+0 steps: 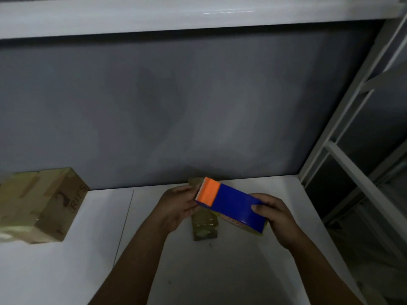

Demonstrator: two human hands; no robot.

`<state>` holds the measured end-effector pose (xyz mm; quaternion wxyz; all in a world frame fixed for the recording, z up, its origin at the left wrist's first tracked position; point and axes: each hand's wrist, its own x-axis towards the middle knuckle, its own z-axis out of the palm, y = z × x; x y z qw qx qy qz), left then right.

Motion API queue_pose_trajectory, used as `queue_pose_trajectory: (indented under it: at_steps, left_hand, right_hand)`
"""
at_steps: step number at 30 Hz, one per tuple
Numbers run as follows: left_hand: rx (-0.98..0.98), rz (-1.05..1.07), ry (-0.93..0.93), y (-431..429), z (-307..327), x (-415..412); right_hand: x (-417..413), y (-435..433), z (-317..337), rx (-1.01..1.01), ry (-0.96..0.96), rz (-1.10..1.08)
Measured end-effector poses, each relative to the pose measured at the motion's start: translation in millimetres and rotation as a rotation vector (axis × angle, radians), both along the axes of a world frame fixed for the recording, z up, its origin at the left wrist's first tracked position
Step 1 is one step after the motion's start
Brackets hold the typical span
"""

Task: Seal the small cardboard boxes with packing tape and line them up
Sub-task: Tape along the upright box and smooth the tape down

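Observation:
A blue tape dispenser point(235, 208) with an orange serrated end is held above the white table point(198, 271). My right hand point(277, 219) grips its near right end. My left hand point(178, 205) touches its orange end, fingers curled beside the teeth. Under the dispenser lies a small brown cardboard box point(203, 225), shiny with tape and partly hidden by both hands. A larger taped cardboard box point(41, 205) stands at the left edge of the table.
A grey wall point(176, 106) rises right behind the table. A white metal shelf frame point(356, 150) stands along the right side. A seam in the tabletop point(125, 223) runs toward me left of my arms.

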<state>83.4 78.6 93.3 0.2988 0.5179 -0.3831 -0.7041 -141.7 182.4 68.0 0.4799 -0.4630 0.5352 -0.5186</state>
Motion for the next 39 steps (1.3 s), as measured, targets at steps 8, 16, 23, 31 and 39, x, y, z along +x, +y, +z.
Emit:
queue_pose_trajectory:
  at_steps: [8,16,23,31,39]
  left_hand:
    - [-0.062,0.186,-0.103,6,-3,7]
    - [-0.126,0.232,-0.108,4,-1,12]
    - [-0.126,0.263,-0.108,3,0,10]
    - [-0.160,0.384,-0.155,7,-12,20]
    - [-0.201,0.375,-0.283,40,-48,15]
  right_hand:
    - [17,-6,18,-0.021,0.849,0.253]
    - [23,-7,18,-0.118,0.704,0.153]
    - [17,-7,30,-0.073,0.477,0.177]
    - [1,1,33,-0.053,0.557,0.178]
    - [-23,-3,31,-0.027,0.780,0.181]
